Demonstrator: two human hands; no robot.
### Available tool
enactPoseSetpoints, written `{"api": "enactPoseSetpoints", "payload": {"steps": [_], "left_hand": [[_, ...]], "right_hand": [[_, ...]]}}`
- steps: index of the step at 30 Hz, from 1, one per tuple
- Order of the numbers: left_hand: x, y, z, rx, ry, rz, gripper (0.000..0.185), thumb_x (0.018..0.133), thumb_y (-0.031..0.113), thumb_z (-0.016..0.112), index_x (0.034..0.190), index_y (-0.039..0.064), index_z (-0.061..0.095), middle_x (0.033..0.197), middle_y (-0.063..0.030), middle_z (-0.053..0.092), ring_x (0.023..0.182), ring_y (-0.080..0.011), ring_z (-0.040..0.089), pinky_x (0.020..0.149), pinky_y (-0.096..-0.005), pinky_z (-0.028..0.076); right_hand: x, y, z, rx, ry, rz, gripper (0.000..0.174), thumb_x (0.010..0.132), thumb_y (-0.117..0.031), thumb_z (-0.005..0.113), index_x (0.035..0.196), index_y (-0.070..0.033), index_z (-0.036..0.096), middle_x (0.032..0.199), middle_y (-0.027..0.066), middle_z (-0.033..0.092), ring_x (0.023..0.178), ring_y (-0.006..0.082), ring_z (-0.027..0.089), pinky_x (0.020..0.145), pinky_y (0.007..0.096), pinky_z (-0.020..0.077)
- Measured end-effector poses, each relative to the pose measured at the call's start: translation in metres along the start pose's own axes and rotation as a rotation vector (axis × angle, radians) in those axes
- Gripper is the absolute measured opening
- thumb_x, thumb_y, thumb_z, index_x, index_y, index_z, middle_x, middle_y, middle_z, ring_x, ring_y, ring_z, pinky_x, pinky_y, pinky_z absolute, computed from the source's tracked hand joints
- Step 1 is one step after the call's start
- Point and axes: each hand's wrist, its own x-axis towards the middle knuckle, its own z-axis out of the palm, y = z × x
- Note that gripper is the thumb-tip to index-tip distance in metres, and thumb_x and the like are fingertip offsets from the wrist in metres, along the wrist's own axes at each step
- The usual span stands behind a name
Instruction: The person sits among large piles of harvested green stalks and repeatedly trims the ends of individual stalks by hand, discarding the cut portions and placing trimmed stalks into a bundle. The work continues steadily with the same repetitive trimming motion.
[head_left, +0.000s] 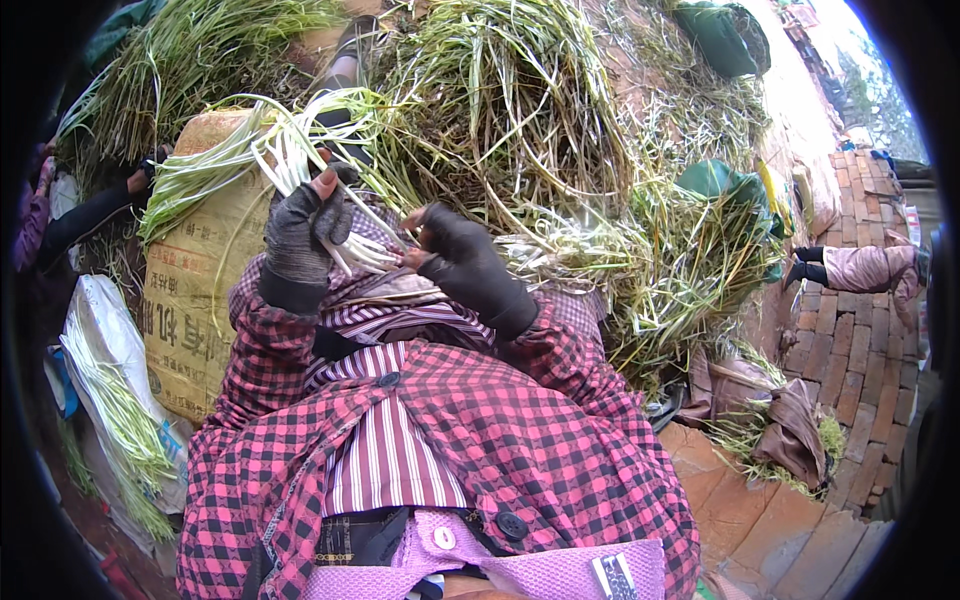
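Observation:
My left hand (307, 221), in a dark fingerless glove, grips a bunch of chive-like stalks (289, 154) with white stems and pale green leaves. The leaves droop over a yellow printed sack (187, 300) on the left. The white stem ends (360, 253) stick out below that hand, above my lap. My right hand (465, 259), in a dark glove with bare fingertips, is at the end of one long stalk (375, 214) slanting from the bunch. Its fingertips are at the stalk's tip; whether they pinch it is not clear.
A large heap of grassy stalks (495, 112) lies ahead, with another heap (217, 60) at upper left. Sorted stalks (120, 420) rest on a white sack (116, 315) at left. Another person's leg (90, 210) shows at left. One person (862, 268) stands on brick paving (847, 352) at right.

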Motion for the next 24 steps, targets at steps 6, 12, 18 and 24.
{"api": "enactPoseSetpoints", "payload": {"steps": [6, 12, 18, 24], "left_hand": [[-0.005, -0.003, 0.010, -0.100, -0.126, -0.063, 0.040, 0.088, 0.017, 0.063, 0.124, 0.005, 0.049, 0.100, -0.0106, 0.064, 0.042, -0.0037, 0.039, 0.040, -0.0206, 0.036], [-0.030, -0.026, 0.038, 0.113, -0.084, -0.153, 0.036, 0.081, 0.004, 0.063, 0.114, 0.002, 0.049, 0.091, -0.0089, 0.059, 0.079, -0.0180, 0.060, 0.071, -0.0290, 0.051], [-0.029, -0.026, 0.034, -0.044, -0.157, -0.253, 0.036, 0.085, 0.011, 0.060, 0.118, 0.006, 0.046, 0.092, -0.0093, 0.061, 0.078, -0.0198, 0.062, 0.067, -0.0279, 0.050], [-0.023, -0.021, 0.019, -0.071, -0.141, -0.291, 0.037, 0.088, 0.019, 0.059, 0.122, 0.011, 0.048, 0.079, 0.0006, 0.057, 0.050, -0.0050, 0.046, 0.043, -0.0198, 0.037]], "right_hand": [[0.003, 0.011, 0.001, -0.019, 0.003, -0.155, 0.011, 0.082, -0.006, 0.066, 0.083, 0.002, 0.059, 0.068, 0.0095, 0.056, 0.062, 0.0137, 0.052, 0.060, 0.0298, 0.0428], [0.001, -0.002, -0.004, 0.004, -0.031, -0.144, 0.033, 0.082, -0.005, 0.066, 0.115, -0.004, 0.063, 0.075, 0.0103, 0.063, 0.067, 0.0097, 0.056, 0.064, 0.0279, 0.0467], [-0.004, -0.008, -0.004, 0.265, -0.082, -0.036, 0.011, 0.085, -0.005, 0.062, 0.092, 0.003, 0.063, 0.073, 0.0007, 0.060, 0.068, 0.0052, 0.050, 0.060, 0.0241, 0.0435], [-0.008, -0.011, -0.013, 0.551, -0.082, 0.133, 0.020, 0.091, -0.017, 0.054, 0.077, -0.003, 0.056, 0.061, -0.0012, 0.049, 0.049, 0.0070, 0.046, 0.046, 0.0217, 0.0375]]}}
